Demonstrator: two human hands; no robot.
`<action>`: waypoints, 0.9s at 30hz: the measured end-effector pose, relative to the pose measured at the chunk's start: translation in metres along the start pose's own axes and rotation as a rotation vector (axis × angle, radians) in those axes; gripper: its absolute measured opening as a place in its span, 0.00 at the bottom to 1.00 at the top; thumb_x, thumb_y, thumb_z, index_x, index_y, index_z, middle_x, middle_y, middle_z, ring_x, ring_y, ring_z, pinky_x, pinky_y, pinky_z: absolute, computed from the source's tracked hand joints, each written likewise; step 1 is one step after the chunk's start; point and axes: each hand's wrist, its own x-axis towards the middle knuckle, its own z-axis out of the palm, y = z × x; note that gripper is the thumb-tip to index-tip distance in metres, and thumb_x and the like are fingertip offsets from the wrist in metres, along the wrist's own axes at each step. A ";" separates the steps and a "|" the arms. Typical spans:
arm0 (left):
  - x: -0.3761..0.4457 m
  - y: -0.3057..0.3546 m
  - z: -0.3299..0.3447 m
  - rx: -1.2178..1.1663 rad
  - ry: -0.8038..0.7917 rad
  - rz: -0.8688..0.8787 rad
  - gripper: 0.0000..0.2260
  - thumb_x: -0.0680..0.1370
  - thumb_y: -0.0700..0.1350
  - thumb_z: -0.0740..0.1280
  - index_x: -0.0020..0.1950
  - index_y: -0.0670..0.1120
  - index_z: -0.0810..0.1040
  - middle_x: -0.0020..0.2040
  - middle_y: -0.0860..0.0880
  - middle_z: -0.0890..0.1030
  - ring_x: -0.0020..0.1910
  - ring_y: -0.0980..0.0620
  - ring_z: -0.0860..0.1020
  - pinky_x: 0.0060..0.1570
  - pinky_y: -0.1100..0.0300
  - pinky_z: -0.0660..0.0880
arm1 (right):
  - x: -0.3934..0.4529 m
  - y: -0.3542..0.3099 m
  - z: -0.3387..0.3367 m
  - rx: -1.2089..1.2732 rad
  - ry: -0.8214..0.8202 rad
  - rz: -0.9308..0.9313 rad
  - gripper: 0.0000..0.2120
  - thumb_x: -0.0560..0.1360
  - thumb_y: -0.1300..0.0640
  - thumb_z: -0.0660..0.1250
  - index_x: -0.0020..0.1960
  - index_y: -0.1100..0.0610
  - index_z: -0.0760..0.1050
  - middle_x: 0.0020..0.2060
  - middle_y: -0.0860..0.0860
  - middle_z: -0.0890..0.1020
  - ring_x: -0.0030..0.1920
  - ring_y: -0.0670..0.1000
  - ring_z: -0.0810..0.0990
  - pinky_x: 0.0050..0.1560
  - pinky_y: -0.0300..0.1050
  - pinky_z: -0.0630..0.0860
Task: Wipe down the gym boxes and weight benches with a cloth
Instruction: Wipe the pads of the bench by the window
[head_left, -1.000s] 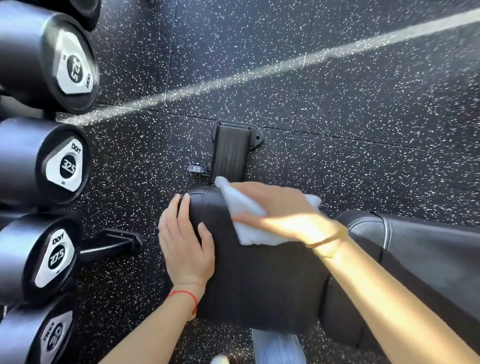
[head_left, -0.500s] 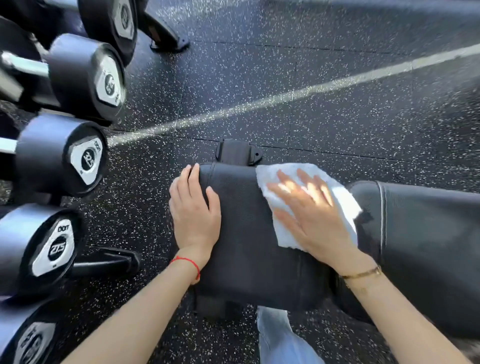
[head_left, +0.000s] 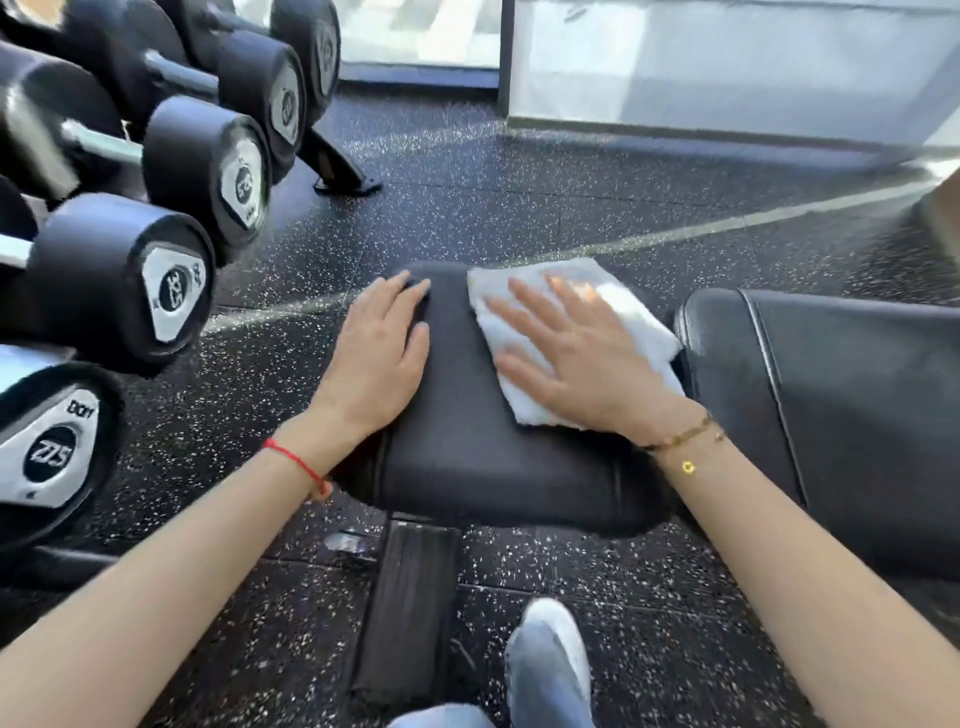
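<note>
1. The right hand (head_left: 582, 358) pressed a folded white cloth (head_left: 618, 332) flat, fingers spread, onto the black padded bench seat (head_left: 493, 457).
2. The left hand (head_left: 376, 353) rested flat, fingers straight, on the seat's left edge.
3. A rack held black round dumbbells (head_left: 124, 280) at left.

It was a gym, plainly a weights area. A row of heavy black dumbbells (head_left: 176, 291) sat on a rack along the left, each end cap bearing a silver plate with a number, one reading 27.5 (head_left: 49, 451) and another 32.5. The floor (head_left: 545, 208) was black rubber matting flecked with white and marked by a pale painted line. A weight bench with a padded black seat (head_left: 493, 467) and a longer black back pad (head_left: 857, 415) stood on it. The rack's metal foot (head_left: 340, 174) rested on the mat, and beyond it ran a bright glass wall (head_left: 727, 62).
</note>
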 end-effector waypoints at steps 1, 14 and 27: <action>-0.009 -0.002 -0.001 0.007 -0.001 0.028 0.21 0.82 0.41 0.60 0.75 0.40 0.66 0.77 0.40 0.64 0.77 0.41 0.59 0.79 0.52 0.50 | -0.010 -0.006 0.003 -0.025 0.015 -0.014 0.29 0.79 0.34 0.45 0.79 0.36 0.46 0.80 0.42 0.49 0.80 0.53 0.43 0.78 0.57 0.41; -0.076 -0.020 -0.005 -0.232 0.100 0.125 0.17 0.83 0.38 0.57 0.71 0.43 0.73 0.74 0.44 0.69 0.76 0.46 0.62 0.78 0.58 0.53 | -0.121 -0.058 0.080 -0.522 0.618 0.058 0.32 0.79 0.33 0.57 0.77 0.49 0.66 0.72 0.53 0.73 0.68 0.63 0.74 0.66 0.61 0.70; -0.078 -0.017 0.000 -0.221 0.137 0.094 0.17 0.83 0.39 0.56 0.71 0.44 0.74 0.74 0.45 0.70 0.76 0.47 0.63 0.77 0.54 0.55 | -0.122 -0.048 0.106 -0.590 0.805 0.122 0.34 0.78 0.30 0.55 0.76 0.49 0.64 0.71 0.54 0.74 0.69 0.62 0.71 0.69 0.61 0.64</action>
